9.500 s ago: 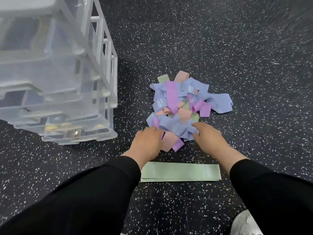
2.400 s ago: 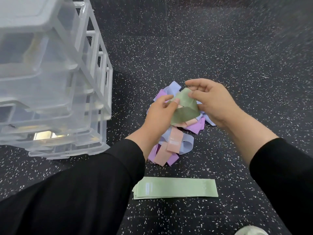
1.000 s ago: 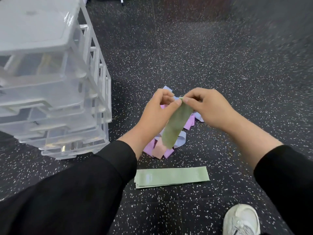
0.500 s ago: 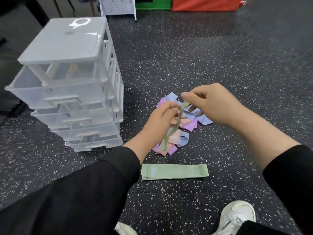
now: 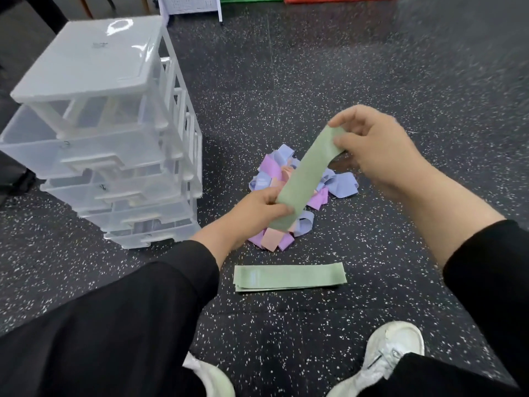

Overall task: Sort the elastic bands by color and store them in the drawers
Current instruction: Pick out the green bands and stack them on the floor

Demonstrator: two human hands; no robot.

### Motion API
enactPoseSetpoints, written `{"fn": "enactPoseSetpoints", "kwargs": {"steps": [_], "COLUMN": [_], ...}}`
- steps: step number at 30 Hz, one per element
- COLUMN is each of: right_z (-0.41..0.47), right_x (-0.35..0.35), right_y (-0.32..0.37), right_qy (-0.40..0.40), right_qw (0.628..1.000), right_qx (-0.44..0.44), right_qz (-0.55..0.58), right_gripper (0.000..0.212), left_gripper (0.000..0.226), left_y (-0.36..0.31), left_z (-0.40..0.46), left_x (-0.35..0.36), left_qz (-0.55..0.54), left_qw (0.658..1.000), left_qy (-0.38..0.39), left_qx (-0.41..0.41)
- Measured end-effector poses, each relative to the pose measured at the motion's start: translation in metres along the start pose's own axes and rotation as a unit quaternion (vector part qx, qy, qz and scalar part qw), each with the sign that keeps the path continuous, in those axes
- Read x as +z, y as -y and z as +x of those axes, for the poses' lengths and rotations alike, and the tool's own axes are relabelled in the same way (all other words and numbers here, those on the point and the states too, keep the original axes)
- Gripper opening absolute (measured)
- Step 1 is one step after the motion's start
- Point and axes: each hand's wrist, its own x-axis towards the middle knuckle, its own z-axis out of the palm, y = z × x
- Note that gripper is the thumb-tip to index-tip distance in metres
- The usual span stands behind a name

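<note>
A green elastic band (image 5: 306,174) is stretched flat and slanted between both hands above the floor. My left hand (image 5: 254,209) pinches its lower end, my right hand (image 5: 375,150) pinches its upper end. Under it lies a mixed pile of bands (image 5: 274,179) in purple, blue and peach, partly hidden by the held band. Nearer to me a flat stack of green bands (image 5: 289,277) lies on the floor. A clear plastic drawer unit (image 5: 114,156) stands at the left with several drawers, the top one pulled out.
The floor (image 5: 343,67) is dark speckled rubber. My two white shoes (image 5: 392,353) show at the bottom edge. A white rack (image 5: 190,5) and green and red objects stand at the far top edge.
The green band was pulled from the pile, untwisted and is now held flat and taut between both hands. The view has tilted up, showing more of the drawer unit.
</note>
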Motion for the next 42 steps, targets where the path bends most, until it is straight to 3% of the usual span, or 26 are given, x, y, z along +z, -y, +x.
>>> {"fn": "enactPoseSetpoints", "kwargs": {"steps": [3,8,15,19,26,30,34,42], "right_z": [0.006,0.0,-0.055,-0.069,-0.071,-0.072,-0.056,0.024], "right_x": [-0.011,-0.025,-0.014,-0.004,0.007,0.013,0.025,0.081], "right_y": [-0.04,-0.132,-0.239,-0.262,-0.276,-0.279,-0.273,-0.241], "right_qy": [-0.039,-0.073,0.038,0.067,0.099,0.081,0.038,0.099], "right_qw": [0.997,0.978,0.908,0.885,0.86,0.844,0.874,0.913], "right_qx": [0.063,0.194,0.309,0.327,0.335,0.291,0.238,0.132], "right_qz": [0.027,-0.029,-0.279,-0.326,-0.371,-0.443,-0.422,-0.373], "right_gripper": [0.022,0.015,0.015,0.016,0.014,0.01,0.019,0.027], "left_gripper": [0.03,0.011,0.006,0.006,0.006,0.03,0.036,0.023], "left_y": [0.035,0.091,0.147,0.164,0.188,0.19,0.18,0.164], "left_z": [-0.002,-0.009,-0.018,-0.017,-0.004,-0.002,0.01,0.048], "left_x": [-0.009,-0.025,-0.027,-0.018,-0.016,-0.013,-0.012,-0.017], "left_qz": [0.043,0.057,0.065,0.092,0.193,0.318,0.329,0.401], "left_qw": [0.997,0.985,0.961,0.952,0.936,0.904,0.899,0.896], "left_qy": [0.003,-0.018,-0.066,-0.085,-0.098,-0.125,-0.188,-0.142], "left_qx": [-0.059,-0.161,-0.26,-0.279,-0.277,-0.258,-0.22,-0.131]}}
